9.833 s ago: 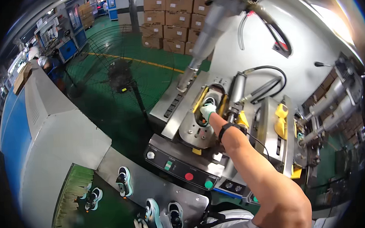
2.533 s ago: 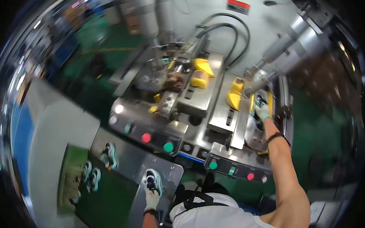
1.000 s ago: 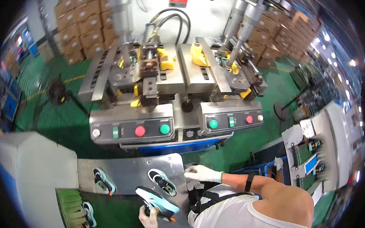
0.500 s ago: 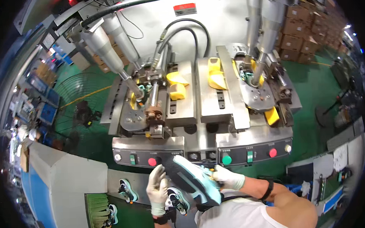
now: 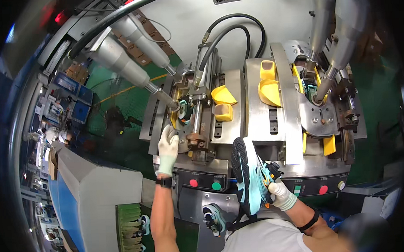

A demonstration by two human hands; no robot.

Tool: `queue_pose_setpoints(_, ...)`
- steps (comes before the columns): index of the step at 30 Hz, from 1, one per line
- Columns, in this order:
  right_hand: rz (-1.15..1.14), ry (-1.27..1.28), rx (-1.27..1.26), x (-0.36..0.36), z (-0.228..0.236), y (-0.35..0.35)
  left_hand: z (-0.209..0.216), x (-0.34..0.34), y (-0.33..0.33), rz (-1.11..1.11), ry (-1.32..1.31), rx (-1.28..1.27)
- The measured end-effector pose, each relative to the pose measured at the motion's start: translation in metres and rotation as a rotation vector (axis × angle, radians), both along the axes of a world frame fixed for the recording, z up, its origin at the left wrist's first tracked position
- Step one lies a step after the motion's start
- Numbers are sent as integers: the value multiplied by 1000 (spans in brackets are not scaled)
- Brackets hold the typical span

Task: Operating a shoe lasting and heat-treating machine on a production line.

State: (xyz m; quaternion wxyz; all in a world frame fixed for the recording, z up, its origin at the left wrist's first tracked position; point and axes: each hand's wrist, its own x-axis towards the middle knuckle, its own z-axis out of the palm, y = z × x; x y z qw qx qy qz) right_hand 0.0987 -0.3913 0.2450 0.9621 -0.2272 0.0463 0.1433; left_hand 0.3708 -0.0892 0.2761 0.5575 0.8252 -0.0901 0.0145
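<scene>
My right hand (image 5: pixel 281 195), in a white glove, grips a light-blue, white and black sneaker (image 5: pixel 254 177) by its upper, with the dark sole turned toward the left. My left hand (image 5: pixel 168 147), also gloved, reaches forward with fingers stretched out and nothing visible in them. It is beside the left clamping station of a metal press (image 5: pixel 197 142). A shoe (image 5: pixel 183 112) sits in that station under the slanted steel rods. Another shoe (image 5: pixel 309 87) is clamped in the right station.
Yellow blocks (image 5: pixel 223 96) lie on the press's middle plates. Below is a control panel (image 5: pixel 216 186) with red and green buttons. A loose sneaker (image 5: pixel 214 219) rests on the metal ledge near my body. At left stands a grey housing with green bristles (image 5: pixel 129 232) and shoes beside it.
My left hand has moved forward from beside the sneaker to the left station. The sneaker in my right hand has shifted right and turned more upright. The whole view has also shifted.
</scene>
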Motion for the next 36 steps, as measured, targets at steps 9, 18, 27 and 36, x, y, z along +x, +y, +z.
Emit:
queue_pose_setpoints(9, -238, -53, -286, -27, 31, 11, -99, 149, -14, -54, -147, 739)
queue_pose_setpoints(18, -226, 166, -375, -4, 46, 27, -97, 184, 22, 108, 281, 170)
queue_pose_setpoints(27, -93, 75, -439, 92, 70, 89, -14, -18, 82, 137, 34, -367)
queue_pose_setpoints(36, -181, 256, -807, 378, -7, 207, -65, -278, 191, 587, 208, -143)
